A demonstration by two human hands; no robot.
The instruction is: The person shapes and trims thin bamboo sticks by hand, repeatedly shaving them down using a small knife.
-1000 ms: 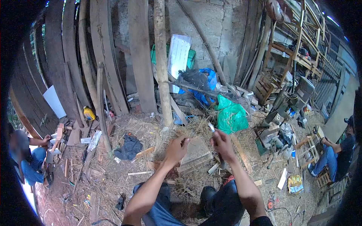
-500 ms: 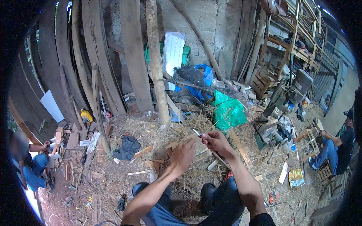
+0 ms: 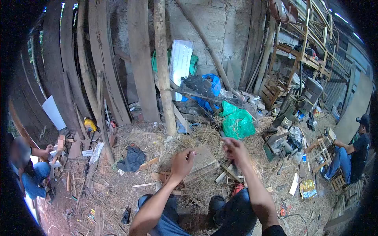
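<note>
My left hand [image 3: 182, 164] is raised over my left knee with its fingers curled and the thumb against them; whatever it may hold is too small to make out. To its right, my right hand [image 3: 236, 152] is closed around a slim pointed tool [image 3: 223, 135], blurred and mostly covered by the fingers. Between and below both hands is a flat wooden block [image 3: 204, 160]. Under my right forearm, a red item [image 3: 238, 189] shows in part beside my knee.
A green plastic bag [image 3: 238, 122] lies ahead, near a wooden pole [image 3: 163, 70]. Black cloth [image 3: 134, 158] and wood scraps lie on the straw-covered floor. One person [image 3: 33, 169] sits at the left, another [image 3: 350, 153] at the right. A machine [image 3: 301, 102] stands at the right.
My hands have moved apart: the left a little left and down, the right to the right. The tool's bright tip now points more upward, and the wooden block has come into view.
</note>
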